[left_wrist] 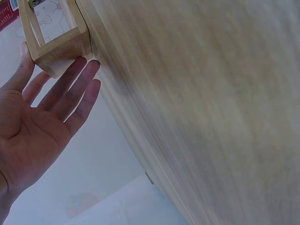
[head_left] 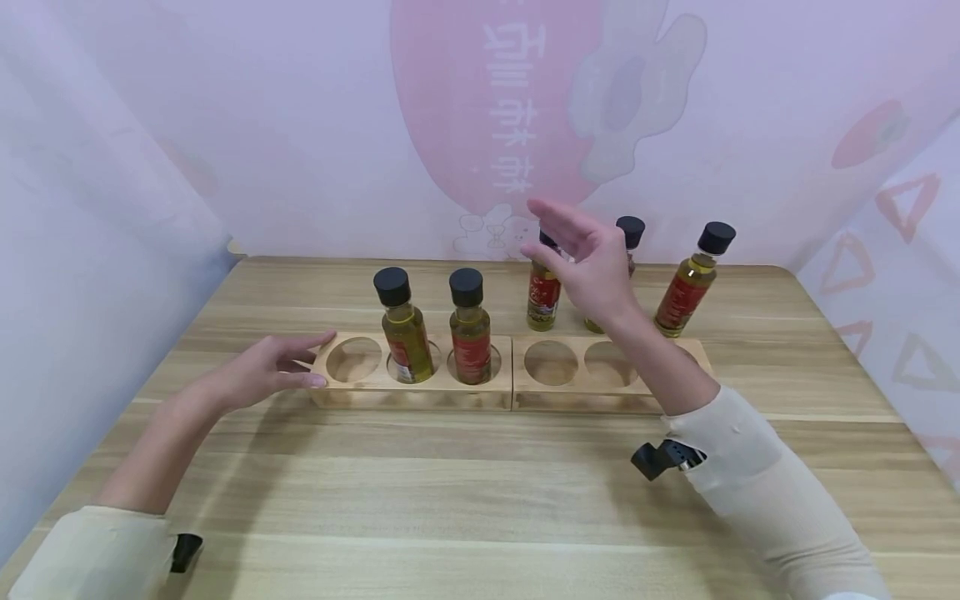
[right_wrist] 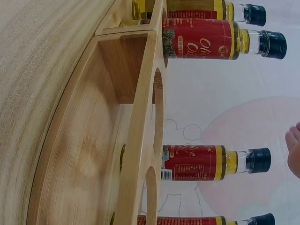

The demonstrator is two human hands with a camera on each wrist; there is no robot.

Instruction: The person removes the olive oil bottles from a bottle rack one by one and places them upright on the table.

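Bare pale wooden desk lies open along its near edge. Beyond, the left hand, fingers straight, touches the left end of the pale wooden bottle rack. Farther, the right hand hovers relaxed by a black-capped oil bottle near the far edge.

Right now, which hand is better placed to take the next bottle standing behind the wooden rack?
Probably the right hand: it hovers open beside the loose bottle, while the left hand touches the rack.
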